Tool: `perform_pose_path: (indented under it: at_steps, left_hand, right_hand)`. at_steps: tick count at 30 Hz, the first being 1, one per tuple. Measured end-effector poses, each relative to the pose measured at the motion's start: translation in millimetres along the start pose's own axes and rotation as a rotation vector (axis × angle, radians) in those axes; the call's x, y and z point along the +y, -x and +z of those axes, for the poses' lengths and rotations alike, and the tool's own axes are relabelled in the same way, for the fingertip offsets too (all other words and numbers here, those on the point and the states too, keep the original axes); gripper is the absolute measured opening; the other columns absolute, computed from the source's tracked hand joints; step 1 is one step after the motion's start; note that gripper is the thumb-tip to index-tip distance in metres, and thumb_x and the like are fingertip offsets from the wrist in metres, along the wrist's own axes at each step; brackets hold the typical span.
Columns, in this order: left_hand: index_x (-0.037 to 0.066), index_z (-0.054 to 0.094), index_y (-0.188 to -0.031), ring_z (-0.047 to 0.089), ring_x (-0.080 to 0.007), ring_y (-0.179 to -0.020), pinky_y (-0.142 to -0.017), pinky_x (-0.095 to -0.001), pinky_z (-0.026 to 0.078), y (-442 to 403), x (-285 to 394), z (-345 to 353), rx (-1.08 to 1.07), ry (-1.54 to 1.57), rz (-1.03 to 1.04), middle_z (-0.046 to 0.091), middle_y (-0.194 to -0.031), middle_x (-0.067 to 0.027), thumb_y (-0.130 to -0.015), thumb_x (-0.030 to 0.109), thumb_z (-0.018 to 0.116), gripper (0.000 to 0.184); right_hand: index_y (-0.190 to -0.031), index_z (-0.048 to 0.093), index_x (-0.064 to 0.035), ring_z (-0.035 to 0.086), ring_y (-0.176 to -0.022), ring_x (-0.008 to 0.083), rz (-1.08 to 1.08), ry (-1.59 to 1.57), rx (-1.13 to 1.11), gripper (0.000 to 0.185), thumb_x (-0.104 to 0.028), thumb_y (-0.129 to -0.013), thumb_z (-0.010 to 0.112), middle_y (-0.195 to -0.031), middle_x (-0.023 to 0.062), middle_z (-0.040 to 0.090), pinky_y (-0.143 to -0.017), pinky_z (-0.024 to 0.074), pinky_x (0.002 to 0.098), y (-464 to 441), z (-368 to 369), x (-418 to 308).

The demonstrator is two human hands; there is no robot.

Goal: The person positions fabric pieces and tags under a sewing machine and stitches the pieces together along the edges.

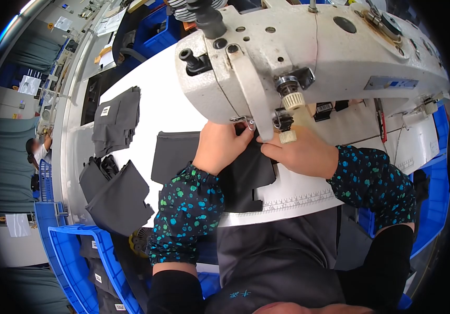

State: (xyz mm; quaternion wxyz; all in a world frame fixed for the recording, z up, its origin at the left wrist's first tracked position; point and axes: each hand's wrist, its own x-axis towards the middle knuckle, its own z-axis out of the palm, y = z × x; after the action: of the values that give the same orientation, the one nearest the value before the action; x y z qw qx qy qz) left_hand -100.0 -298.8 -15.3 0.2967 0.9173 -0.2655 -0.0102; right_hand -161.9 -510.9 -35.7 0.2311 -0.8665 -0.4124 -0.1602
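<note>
Head view: left fingers [240,138] and right fingers [272,150] pinch dark cloth [247,178] on white table [167,107], curtains [13,157] leftward.

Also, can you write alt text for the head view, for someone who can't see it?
The left hand and right hand are at a dark fabric piece beneath the head of a white sewing machine. More dark fabric lies in piles to the left on the white table, with a blue bin at lower left.

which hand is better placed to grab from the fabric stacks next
Probably the left hand: it's nearer the fabric stacks; the right hand is farther across. Both are at the black fabric.
</note>
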Motion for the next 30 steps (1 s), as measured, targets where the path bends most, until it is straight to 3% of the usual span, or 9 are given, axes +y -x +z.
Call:
perform_pose_path:
  at_steps: [3, 5, 15, 17, 28, 30]
  left_hand:
    - [0.003, 0.072, -0.1, 0.061, -0.0208, -0.056, -0.056, -0.0341, 0.048, -1, 12, -7, -0.094, -0.081, -0.14, 0.069, -0.072, -0.0108, -0.087, 0.029, 0.072, 0.029]
    - [0.005, 0.072, -0.098, 0.065, -0.0323, -0.067, -0.064, -0.0419, 0.052, -2, 9, -5, -0.05, 0.017, -0.117, 0.069, -0.079, -0.0142, -0.081, 0.021, 0.073, 0.023]
    - [0.005, 0.072, -0.101, 0.065, -0.0327, -0.066, -0.063, -0.0415, 0.051, -5, 1, -3, -0.042, 0.035, -0.107, 0.069, -0.079, -0.0155, -0.082, 0.022, 0.074, 0.025]
    - [0.005, 0.073, -0.1, 0.06, -0.0154, -0.06, -0.057, -0.0313, 0.048, -5, -2, -2, -0.028, -0.015, -0.074, 0.072, -0.079, -0.0081, -0.087, 0.031, 0.074, 0.029]
    - [0.005, 0.075, -0.1, 0.059, -0.0163, -0.059, -0.056, -0.0323, 0.047, -9, 5, -10, -0.072, -0.02, -0.117, 0.07, -0.074, -0.0073, -0.085, 0.033, 0.076, 0.032]
    - [0.006, 0.075, -0.1, 0.06, -0.0171, -0.057, -0.055, -0.0331, 0.047, -10, -11, -1, 0.06, 0.025, 0.082, 0.07, -0.074, -0.008, -0.084, 0.033, 0.077, 0.031]
  right_hand:
    - [-0.085, 0.058, -0.0056, 0.065, -0.079, 0.0311, 0.01, -0.021, 0.011, 0.01, -0.011, -0.078, 0.063, -0.074, 0.0107, 0.061, -0.07, 0.0532, 0.0414, 0, -1, 0]
    - [-0.087, 0.059, -0.0056, 0.065, -0.08, 0.0312, 0.042, -0.031, 0.015, 0.011, -0.012, -0.079, 0.063, -0.074, 0.0113, 0.061, -0.07, 0.0533, 0.0414, -1, 0, 0]
    - [-0.087, 0.06, -0.0057, 0.065, -0.08, 0.0291, 0.042, 0.02, 0.017, 0.01, -0.011, -0.079, 0.063, -0.074, 0.011, 0.06, -0.07, 0.0535, 0.0408, -5, -10, -4]
    - [-0.086, 0.06, -0.006, 0.065, -0.079, 0.0282, 0.056, 0.024, 0.005, 0.01, -0.012, -0.078, 0.063, -0.074, 0.0104, 0.059, -0.07, 0.0534, 0.0402, -4, -10, -4]
    - [-0.081, 0.058, -0.0064, 0.065, -0.081, 0.026, -0.015, 0.043, 0.032, 0.009, -0.011, -0.077, 0.064, -0.078, 0.0079, 0.061, -0.071, 0.0535, 0.038, 2, 2, -1]
    - [-0.08, 0.058, -0.0067, 0.065, -0.081, 0.0257, -0.033, 0.069, 0.041, 0.009, -0.011, -0.077, 0.064, -0.078, 0.0077, 0.061, -0.071, 0.0537, 0.0373, 2, 3, -2]
